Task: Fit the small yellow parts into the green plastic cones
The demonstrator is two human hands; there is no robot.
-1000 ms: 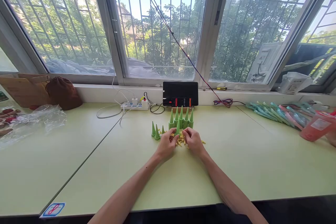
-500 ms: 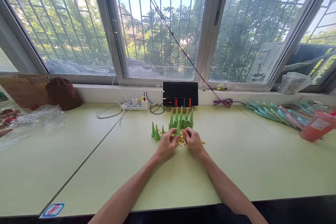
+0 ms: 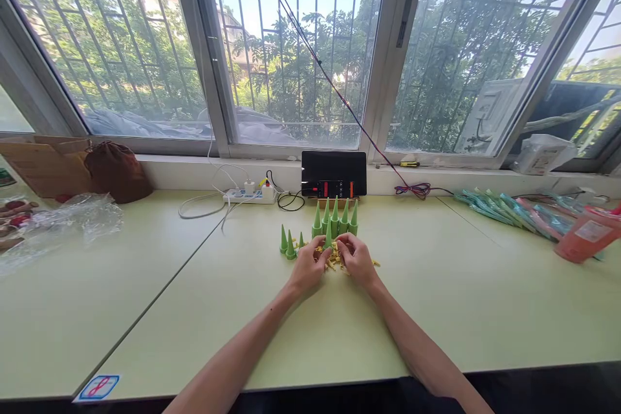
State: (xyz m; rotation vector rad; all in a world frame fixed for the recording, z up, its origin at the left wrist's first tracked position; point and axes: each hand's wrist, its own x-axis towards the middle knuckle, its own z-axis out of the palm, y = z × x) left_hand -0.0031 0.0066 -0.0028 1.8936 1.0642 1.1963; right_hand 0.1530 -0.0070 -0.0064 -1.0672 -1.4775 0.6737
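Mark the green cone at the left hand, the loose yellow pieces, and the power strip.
Green cone (image 3: 328, 236): head view, middle of its tapering side.
Yellow pieces (image 3: 335, 255): head view, middle of the visible pile.
Power strip (image 3: 250, 198): head view, middle of its front side.

Bright daylight through wide grey-framed glass windows (image 3: 388, 77) ahead | pale blue sky (image 3: 247, 13) nearly washed out | soft sheen, faint shadows on smooth yellow-green desk (image 3: 194, 336) | wide-angle stretch leans side frames outward | small yellow pieces (image 3: 332, 265) lack crisp detail
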